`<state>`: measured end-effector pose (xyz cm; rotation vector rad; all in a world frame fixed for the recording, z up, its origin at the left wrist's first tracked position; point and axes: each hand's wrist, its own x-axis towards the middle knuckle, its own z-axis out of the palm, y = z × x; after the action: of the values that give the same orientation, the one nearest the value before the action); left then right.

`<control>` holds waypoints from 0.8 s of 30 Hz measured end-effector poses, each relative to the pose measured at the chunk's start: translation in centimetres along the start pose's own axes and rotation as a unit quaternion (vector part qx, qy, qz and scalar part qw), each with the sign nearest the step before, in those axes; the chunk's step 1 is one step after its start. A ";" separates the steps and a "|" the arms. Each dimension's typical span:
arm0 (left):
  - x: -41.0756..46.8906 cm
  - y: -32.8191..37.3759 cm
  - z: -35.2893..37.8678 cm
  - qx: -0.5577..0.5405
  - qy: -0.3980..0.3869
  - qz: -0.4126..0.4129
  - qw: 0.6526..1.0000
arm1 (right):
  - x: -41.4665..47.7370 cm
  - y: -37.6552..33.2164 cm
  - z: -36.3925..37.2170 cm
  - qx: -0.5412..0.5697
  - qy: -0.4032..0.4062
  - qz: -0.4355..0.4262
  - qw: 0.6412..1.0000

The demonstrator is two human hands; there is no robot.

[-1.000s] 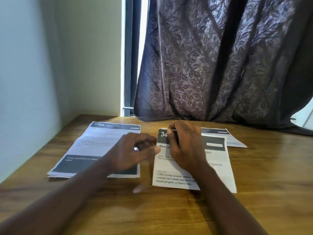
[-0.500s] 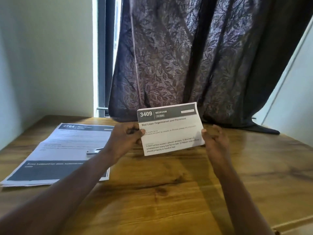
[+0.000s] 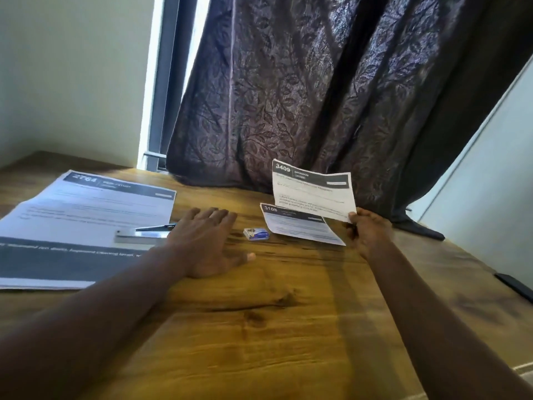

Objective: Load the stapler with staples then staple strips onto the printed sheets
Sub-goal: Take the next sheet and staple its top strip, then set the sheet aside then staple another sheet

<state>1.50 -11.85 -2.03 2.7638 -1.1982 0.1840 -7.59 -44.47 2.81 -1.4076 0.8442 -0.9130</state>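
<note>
My right hand (image 3: 367, 233) pinches the lower right corner of the printed sheet "3409" (image 3: 313, 190) and holds it in the air above the sheet "3108" (image 3: 297, 225), which lies flat on the wooden table (image 3: 288, 313). My left hand (image 3: 206, 241) hovers flat over the table with straight fingers and holds nothing. Just left of it a metal stapler (image 3: 145, 232) lies on the large sheet "2764" (image 3: 83, 215). A small box of staples (image 3: 256, 234) sits between my left hand and sheet "3108".
A dark patterned curtain (image 3: 317, 90) hangs behind the table and drapes onto its far edge. A wall stands at the left, and a dark flat object (image 3: 514, 285) lies at the table's right edge.
My left hand has let go of sheet "3409" and moved down left toward the stapler. My right hand has carried the sheet to the right, over sheet "3108".
</note>
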 end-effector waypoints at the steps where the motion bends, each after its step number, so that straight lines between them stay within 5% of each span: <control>1: 0.1 0.0 0.0 0.007 -0.006 0.000 1.000 | 0.9 0.1 0.2 -0.037 0.004 -0.010 0.999; 14: 0.8 -0.4 0.2 0.020 0.000 0.012 1.000 | 5.6 3.7 0.8 -0.350 0.002 -0.095 0.932; 22: 0.7 -0.2 0.0 0.023 -0.006 0.010 1.000 | 5.3 6.0 0.7 -0.389 -0.002 -0.142 0.910; 24: 0.5 -0.3 -0.1 0.030 0.001 0.014 0.999 | 3.5 5.6 0.7 -0.444 0.039 -0.167 0.880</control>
<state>2.06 -11.98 -1.92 2.7983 -1.2533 0.2290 -5.30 -47.52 -2.58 -2.3818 1.1797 -0.8704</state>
